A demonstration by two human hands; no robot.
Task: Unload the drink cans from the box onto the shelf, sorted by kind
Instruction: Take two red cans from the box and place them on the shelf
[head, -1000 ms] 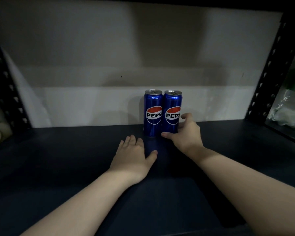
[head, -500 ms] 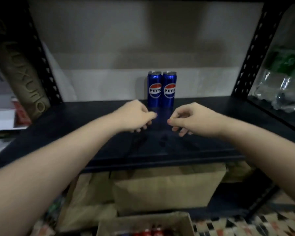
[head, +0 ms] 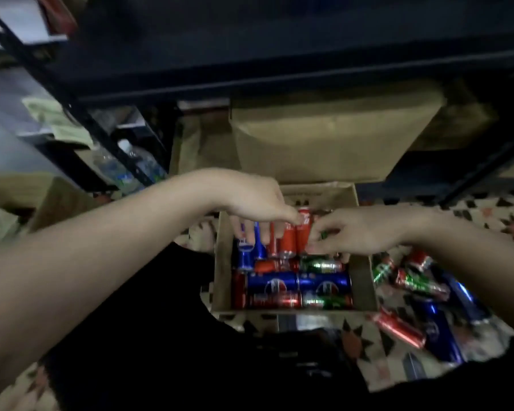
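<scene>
Both hands had dropped from the shelf into the cardboard box (head: 221,262); left hand (head: 252,200) and right hand (head: 359,229) fingers pinched an upright red cola can (head: 304,232) among the mixed cans.

It looked like a small shop's stockroom, dim and crowded. A dark metal shelf (head: 279,81) ran overhead, held by a slotted black upright (head: 80,114) of the kind used for storage racking. Beneath it sat plain brown cartons (head: 318,143) pushed well back. To the left, shrink-wrapped water bottles (head: 125,164) lay in a pack behind the upright. An open cardboard box (head: 223,262) on the floor was packed with drink cans (head: 294,286) in blue, red and green, and more loose cans (head: 413,304) lay just beside it on a patterned floor covering (head: 487,221). Goods in bulk, all unpacked by hand.
</scene>
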